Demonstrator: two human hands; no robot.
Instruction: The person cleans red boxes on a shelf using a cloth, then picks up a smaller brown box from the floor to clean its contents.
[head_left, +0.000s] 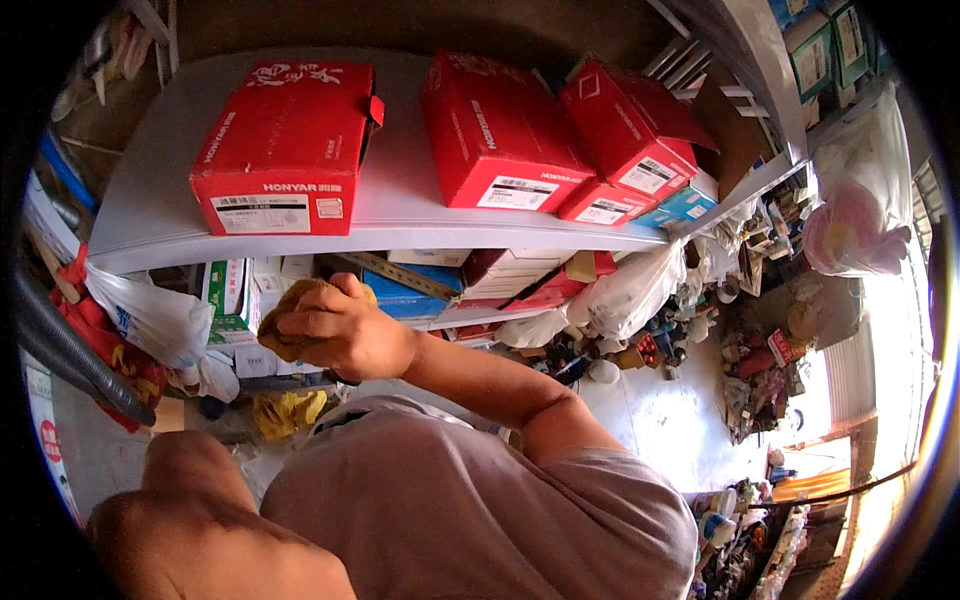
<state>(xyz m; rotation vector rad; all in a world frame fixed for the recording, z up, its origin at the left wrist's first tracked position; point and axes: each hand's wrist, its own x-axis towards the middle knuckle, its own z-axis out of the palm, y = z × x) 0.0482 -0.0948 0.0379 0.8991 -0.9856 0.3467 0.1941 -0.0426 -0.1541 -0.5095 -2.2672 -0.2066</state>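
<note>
My right hand (352, 330) is closed around a yellowish-brown cloth or sponge (281, 330), held just in front of and below the edge of a grey metal shelf (397, 229). My right arm reaches across my chest to it. My left hand is out of view; only the bent left arm (195, 525) shows at lower left. On the shelf before me sit a red Honyar carton (285, 142) at the left, a second red carton (502, 135) in the middle, and further red cartons, two of them stacked (634, 124), at the right.
A lower shelf holds a blue box (409, 292), a green-and-white box (229, 300) and other cartons. White plastic bags (637, 292) hang at the shelf's right end, another (150, 307) at left. A dark corrugated hose (82, 360) runs at far left. Goods crowd the floor (660, 420).
</note>
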